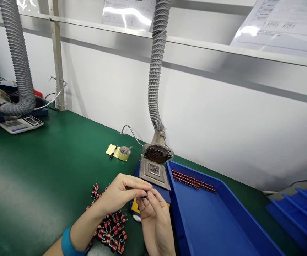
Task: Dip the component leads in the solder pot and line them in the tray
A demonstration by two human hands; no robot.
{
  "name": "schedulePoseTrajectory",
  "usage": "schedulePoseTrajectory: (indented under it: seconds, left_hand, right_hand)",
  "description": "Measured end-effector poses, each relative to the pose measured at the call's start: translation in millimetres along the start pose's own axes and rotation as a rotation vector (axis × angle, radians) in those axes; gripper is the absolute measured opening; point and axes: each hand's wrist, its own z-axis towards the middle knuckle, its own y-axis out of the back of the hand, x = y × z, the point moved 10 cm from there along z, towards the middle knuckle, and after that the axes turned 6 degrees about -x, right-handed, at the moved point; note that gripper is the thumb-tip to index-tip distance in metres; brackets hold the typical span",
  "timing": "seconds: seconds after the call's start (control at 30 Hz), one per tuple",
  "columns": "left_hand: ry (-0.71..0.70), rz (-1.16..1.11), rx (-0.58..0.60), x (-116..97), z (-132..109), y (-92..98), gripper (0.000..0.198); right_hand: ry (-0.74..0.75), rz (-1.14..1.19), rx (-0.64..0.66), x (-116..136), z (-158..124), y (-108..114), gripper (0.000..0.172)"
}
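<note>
My left hand (121,193) and my right hand (155,213) meet low in the middle of the view, fingertips pinched together on one small dark component (144,196) with thin leads. Under my left wrist lies a heap of several small red-and-black wound coils (111,229) on the green mat. Just beyond my fingers stands a solder pot (155,172) with a square metal top. A row of finished red coils (193,180) lies along the far wall of the blue tray (212,220) to the right.
A grey ribbed fume hose with a round intake (157,153) hangs over the pot. A tape roll (123,153), a pen and a yellow note lie behind. A calculator (21,124) and a second hose (20,71) are far left. More blue trays (300,209) stand at the right edge.
</note>
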Motion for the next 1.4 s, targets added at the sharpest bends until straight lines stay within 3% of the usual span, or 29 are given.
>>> schedulePoseTrajectory:
  seconds: [0.13, 0.2, 0.33, 0.47, 0.53, 0.67, 0.8, 0.97, 1.1, 1.17, 1.27, 1.33, 1.4]
  left_hand:
    - [0.032, -0.127, -0.189, 7.3, -3.2, 4.5, 0.005]
    - [0.069, -0.242, -0.318, 16.6, -6.5, 7.9, 0.014]
    - [0.1, -0.43, -0.485, 23.7, -11.7, 19.3, 0.031]
    - [-0.001, -0.497, -0.584, 5.3, -15.8, 42.1, 0.029]
    - [0.009, -0.442, -0.489, 0.1, -14.2, 35.4, 0.035]
    - [0.076, -0.167, -0.109, 6.0, -14.8, -10.7, 0.05]
    - [0.05, -0.189, -0.013, 4.9, -20.1, -23.8, 0.041]
    - [0.172, -0.279, 0.184, 2.1, -31.1, -37.1, 0.051]
    - [0.246, -0.149, 0.232, 6.8, -37.0, -41.2, 0.057]
    - [0.247, -0.051, 0.233, 7.6, -37.9, -42.0, 0.058]
    - [0.274, 0.083, 0.251, 10.1, -40.4, -44.0, 0.059]
    - [0.292, 0.097, 0.244, 10.1, -41.1, -43.5, 0.06]
    - [0.267, 0.056, 0.218, 6.1, -39.7, -41.3, 0.059]
  right_hand:
    - [0.081, -0.046, -0.086, 0.3, -1.5, -0.7, 0.027]
    - [0.092, -0.044, -0.093, -2.7, -2.1, -2.3, 0.029]
    - [0.054, -0.013, 0.047, -7.7, -4.6, -13.4, 0.024]
    - [0.008, 0.081, 0.117, -7.6, -6.4, -15.8, 0.018]
    - [0.012, 0.154, 0.104, -6.9, -5.2, -13.4, 0.018]
    - [0.088, 0.177, 0.13, 1.1, -3.7, -14.5, 0.017]
    - [0.314, -0.043, 0.143, 37.4, -7.0, -9.3, 0.017]
    - [0.139, -0.286, 0.29, 38.2, -9.2, -9.6, 0.032]
    - [0.168, -0.243, 0.338, 43.5, -11.9, -19.9, 0.014]
    - [0.169, -0.22, 0.321, 46.7, -11.0, -22.5, 0.019]
    - [0.169, -0.086, 0.21, 59.7, -7.5, -11.8, 0.023]
    - [0.249, -0.02, 0.103, 74.8, -7.2, 2.8, 0.023]
    - [0.335, -0.13, 0.075, 83.7, -10.4, 8.2, 0.019]
